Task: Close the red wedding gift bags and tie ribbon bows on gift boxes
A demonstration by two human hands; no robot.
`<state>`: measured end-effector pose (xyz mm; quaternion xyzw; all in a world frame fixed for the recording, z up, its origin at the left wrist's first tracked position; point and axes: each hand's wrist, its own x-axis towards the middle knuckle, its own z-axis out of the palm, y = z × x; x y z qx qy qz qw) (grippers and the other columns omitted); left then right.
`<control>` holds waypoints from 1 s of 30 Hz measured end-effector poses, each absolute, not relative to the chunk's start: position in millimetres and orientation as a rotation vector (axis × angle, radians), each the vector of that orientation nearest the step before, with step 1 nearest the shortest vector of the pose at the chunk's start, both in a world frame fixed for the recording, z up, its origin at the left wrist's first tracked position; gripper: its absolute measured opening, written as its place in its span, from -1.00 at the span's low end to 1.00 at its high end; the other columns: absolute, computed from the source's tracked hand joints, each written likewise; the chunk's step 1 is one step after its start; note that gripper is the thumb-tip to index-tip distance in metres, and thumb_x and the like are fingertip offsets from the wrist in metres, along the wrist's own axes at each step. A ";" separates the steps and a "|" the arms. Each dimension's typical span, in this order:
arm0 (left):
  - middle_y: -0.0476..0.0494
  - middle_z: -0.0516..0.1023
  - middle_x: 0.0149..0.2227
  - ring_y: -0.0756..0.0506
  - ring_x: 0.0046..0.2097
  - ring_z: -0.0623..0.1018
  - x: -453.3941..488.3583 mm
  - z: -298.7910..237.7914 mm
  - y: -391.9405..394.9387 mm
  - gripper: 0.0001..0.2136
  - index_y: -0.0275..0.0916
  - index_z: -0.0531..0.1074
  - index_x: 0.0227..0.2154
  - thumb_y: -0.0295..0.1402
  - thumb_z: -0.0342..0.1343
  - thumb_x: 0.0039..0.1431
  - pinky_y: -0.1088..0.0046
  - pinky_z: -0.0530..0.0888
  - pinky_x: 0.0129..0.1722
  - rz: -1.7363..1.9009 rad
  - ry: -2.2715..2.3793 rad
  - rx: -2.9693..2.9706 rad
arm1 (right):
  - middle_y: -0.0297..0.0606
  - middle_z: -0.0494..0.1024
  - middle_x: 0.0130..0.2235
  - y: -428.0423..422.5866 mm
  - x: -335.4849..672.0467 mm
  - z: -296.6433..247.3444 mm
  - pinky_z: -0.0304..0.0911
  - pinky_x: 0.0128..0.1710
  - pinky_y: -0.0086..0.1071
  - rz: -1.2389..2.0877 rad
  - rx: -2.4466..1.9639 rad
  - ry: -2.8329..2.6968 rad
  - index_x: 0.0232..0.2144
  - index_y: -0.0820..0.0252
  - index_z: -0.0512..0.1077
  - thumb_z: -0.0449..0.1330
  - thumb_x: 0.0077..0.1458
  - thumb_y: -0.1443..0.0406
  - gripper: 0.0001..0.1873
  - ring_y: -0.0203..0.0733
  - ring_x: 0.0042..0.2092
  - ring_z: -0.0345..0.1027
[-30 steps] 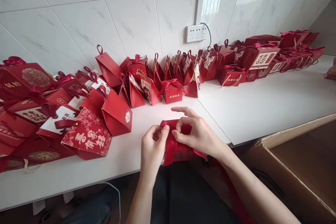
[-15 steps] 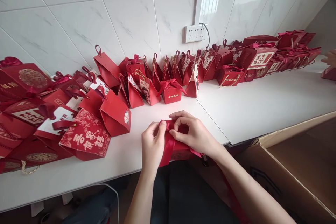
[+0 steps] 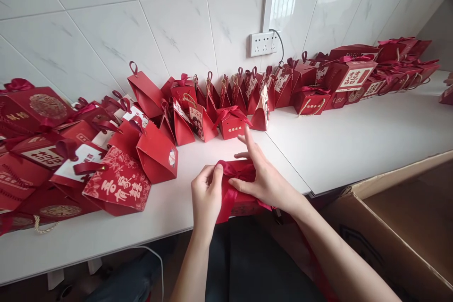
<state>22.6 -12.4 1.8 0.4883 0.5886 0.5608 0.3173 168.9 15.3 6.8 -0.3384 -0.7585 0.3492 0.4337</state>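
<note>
A red gift box (image 3: 244, 204) sits at the table's front edge, directly before me, with a dark red ribbon (image 3: 230, 193) across its top. My left hand (image 3: 207, 193) pinches a loop of that ribbon between thumb and fingers at the box's left side. Over the right part of the box, my right hand (image 3: 264, 177) has its fingers spread and raised, the thumb resting near the bow's middle. Part of the bow and the box's right side lie hidden under this hand.
Several red gift boxes (image 3: 118, 181) are heaped at the left, and more line the wall behind, including a small one with a bow (image 3: 231, 125). Open cardboard box (image 3: 396, 184) stands at the lower right. A power socket (image 3: 264, 44) is on the tiled wall.
My right hand has opened from a pinch on the ribbon, its fingers now lifted and spread. My left hand keeps its pinch in nearly the same place.
</note>
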 end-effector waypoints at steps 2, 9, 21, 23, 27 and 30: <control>0.01 0.33 -0.56 -0.01 -0.44 0.35 23.0 1.8 -12.5 -0.72 -0.23 0.33 -0.60 -0.19 0.07 0.13 0.54 0.31 -0.44 1.482 1.541 1.272 | -0.11 0.29 0.11 15.5 168.8 6.2 0.32 0.04 -0.16 0.847 -0.838 -1.865 0.14 0.06 0.18 0.22 0.08 0.29 -0.42 -0.11 0.05 0.34; -0.02 0.42 -0.52 -0.05 -0.38 0.46 22.8 0.2 -11.4 -0.78 -0.25 0.42 -0.54 -0.21 0.11 0.09 0.54 0.40 -0.39 1.507 1.488 1.231 | -0.13 0.38 -0.01 14.2 168.4 9.0 0.28 0.07 -0.16 0.843 -0.904 -1.885 -0.37 0.16 0.40 0.21 0.08 0.31 -0.95 -0.06 0.05 0.33; -0.11 0.58 -0.33 -0.10 -0.23 0.54 22.2 -6.5 -10.9 -0.82 -0.24 0.55 -0.38 -0.26 0.12 0.08 0.47 0.47 -0.23 1.593 1.479 1.281 | -0.11 0.35 0.07 14.6 168.2 9.9 0.25 0.10 -0.08 0.792 -0.889 -1.957 -0.15 0.15 0.41 0.19 0.09 0.32 -0.77 -0.03 0.08 0.32; -0.12 0.58 -0.31 -0.11 -0.21 0.54 21.8 -7.8 -11.3 -0.81 -0.23 0.56 -0.35 -0.26 0.11 0.09 0.45 0.47 -0.20 1.592 1.473 1.284 | -0.09 0.27 0.15 14.2 168.5 9.8 0.29 0.07 -0.09 0.770 -0.876 -1.932 0.13 0.07 0.23 0.21 0.09 0.28 -0.46 -0.05 0.09 0.32; -0.06 0.51 -0.40 -0.06 -0.31 0.50 20.5 -7.7 -11.5 -0.79 -0.23 0.51 -0.30 -0.23 0.15 0.06 0.49 0.44 -0.29 1.561 1.504 1.259 | -0.15 0.46 -0.08 15.3 176.4 11.8 0.33 -0.06 -0.23 0.615 -0.967 -1.706 -0.11 0.13 0.39 0.15 0.17 0.17 -0.74 -0.11 -0.06 0.39; 0.04 0.39 -0.47 -0.01 -0.41 0.42 17.4 -1.4 -8.2 -0.74 -0.20 0.41 -0.29 -0.16 0.20 0.02 0.53 0.39 -0.37 1.550 1.511 1.260 | -0.29 0.42 -0.46 17.1 186.7 15.0 0.26 -0.36 -0.34 0.592 -1.224 -1.583 -0.49 0.15 0.32 0.03 0.21 0.05 -0.63 -0.21 -0.39 0.32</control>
